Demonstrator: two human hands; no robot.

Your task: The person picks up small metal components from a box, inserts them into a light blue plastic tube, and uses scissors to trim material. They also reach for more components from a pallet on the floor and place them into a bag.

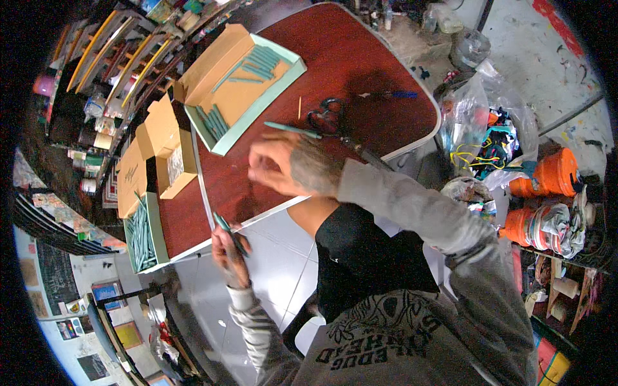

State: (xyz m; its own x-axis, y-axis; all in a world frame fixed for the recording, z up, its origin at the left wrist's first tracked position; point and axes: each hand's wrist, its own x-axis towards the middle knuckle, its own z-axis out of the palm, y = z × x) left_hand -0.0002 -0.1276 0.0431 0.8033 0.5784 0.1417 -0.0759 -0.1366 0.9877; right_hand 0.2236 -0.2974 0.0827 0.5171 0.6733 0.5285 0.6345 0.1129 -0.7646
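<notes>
My left hand (229, 258), just off the table's near edge, is closed around a slim teal pen-like stick (222, 222). Something dark shows beside its fingers, too small to name. Over the table, my right hand (296, 165) has its fingers curled and smeared by motion; whether it holds anything is hidden. Just beyond that hand a teal stick (293, 130) lies on the wood. Farther off stands an open box (261, 93) with teal sticks in two groups. At the left, a narrower box (153, 225) is filled with many more such sticks.
Black-handled scissors (327, 117), a thin wooden stick (299, 107) and a blue pen-like item (402, 95) lie on the dark red table (360, 51). A small cardboard box (179, 170) stands between the teal ones. Right of the table are a plastic bag (467, 122) and orange buckets (557, 172).
</notes>
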